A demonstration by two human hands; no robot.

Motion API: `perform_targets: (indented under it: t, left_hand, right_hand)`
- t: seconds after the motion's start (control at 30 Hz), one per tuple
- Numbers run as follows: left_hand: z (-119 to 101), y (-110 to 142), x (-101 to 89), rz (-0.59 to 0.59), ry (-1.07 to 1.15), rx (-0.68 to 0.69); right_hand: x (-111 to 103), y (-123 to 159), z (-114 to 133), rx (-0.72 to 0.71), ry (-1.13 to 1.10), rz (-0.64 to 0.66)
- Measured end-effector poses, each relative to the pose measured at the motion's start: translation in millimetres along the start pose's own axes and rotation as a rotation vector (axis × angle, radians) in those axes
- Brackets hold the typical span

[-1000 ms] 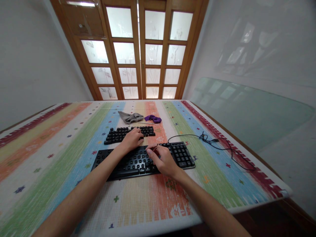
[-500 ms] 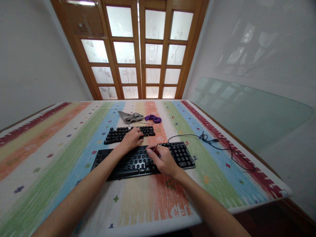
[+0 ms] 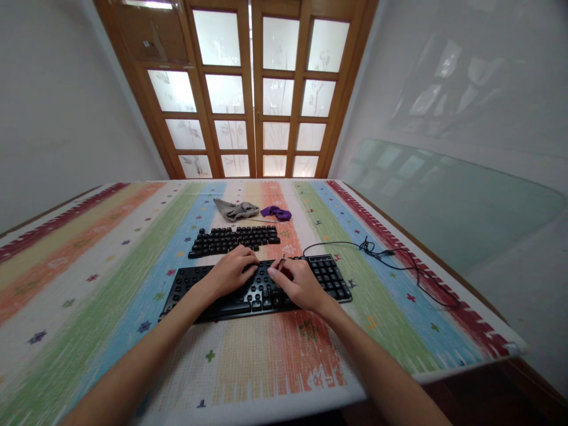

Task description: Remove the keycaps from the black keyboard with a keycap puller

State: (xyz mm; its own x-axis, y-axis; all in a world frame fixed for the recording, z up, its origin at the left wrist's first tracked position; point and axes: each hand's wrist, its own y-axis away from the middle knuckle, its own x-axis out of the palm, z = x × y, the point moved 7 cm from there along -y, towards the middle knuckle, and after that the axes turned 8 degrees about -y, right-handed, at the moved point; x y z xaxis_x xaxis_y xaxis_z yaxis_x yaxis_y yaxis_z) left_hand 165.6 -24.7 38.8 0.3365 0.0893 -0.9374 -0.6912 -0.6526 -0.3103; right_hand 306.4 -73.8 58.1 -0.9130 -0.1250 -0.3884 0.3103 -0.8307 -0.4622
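Observation:
A black keyboard (image 3: 190, 281) lies across the tablecloth, with many keycaps off its main section and bare key posts showing. Its number pad (image 3: 331, 276) still carries caps. Over the middle of the board is my left hand (image 3: 233, 272), its fingers curled down together; what they pinch, if anything, is hidden. To its right, my right hand (image 3: 302, 285) rests on the keyboard, thumb and fingers closed on a small, thin brownish thing (image 3: 282, 261) whose kind I cannot make out. Behind the keyboard, loose black keycaps (image 3: 222, 239) stand laid out in rows.
Beyond the keycaps lie a grey cloth (image 3: 237, 210) and a purple cloth (image 3: 276, 212), with a thin rod (image 3: 262, 220) in front of them. A black cable (image 3: 377, 251) runs in loops to the right. The striped tablecloth (image 3: 110, 284) covers the table.
My left hand has come back from the loose keycaps onto the keyboard. My right hand has stayed almost in place, shifting slightly right, still gripping the thin brownish thing.

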Motion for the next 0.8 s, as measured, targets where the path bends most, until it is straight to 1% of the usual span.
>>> perform_targets:
  t: [0.1,0.2,0.3,0.37,0.5,0.6,0.67,0.8]
  left_hand:
    - [-5.6,12.5,-0.2,0.003,0.044,-0.006]
    - [-7.1,20.4,-1.2,-0.050,0.058,-0.014]
    - [-6.9,23.6,-0.1,-0.083,0.050,-0.025]
    - [-7.0,24.3,0.7,-0.084,0.053,-0.031]
    - [-8.1,26.3,-0.4,-0.086,0.074,-0.041]
    - [-8.1,28.5,-0.9,-0.081,0.079,-0.051]
    - [-7.3,29.7,-0.4,-0.075,0.080,-0.055]
    - [-4.5,31.3,1.7,-0.065,0.088,-0.058]
  right_hand:
    - [3.8,0.6,-6.2,0.059,-0.042,0.033]
    - [8.1,2.2,-14.7,0.121,-0.107,0.032]
    - [15.7,4.1,-20.6,0.172,-0.163,0.071]
    - [19.5,4.5,-19.1,0.159,-0.153,0.099]
    - [22.6,3.7,-5.3,0.037,-0.050,0.158]
    - [24.6,3.9,0.7,0.012,-0.035,0.223]
    - [23.4,3.7,1.4,0.019,-0.037,0.224]
    - [17.8,2.4,-3.9,0.059,-0.033,0.164]
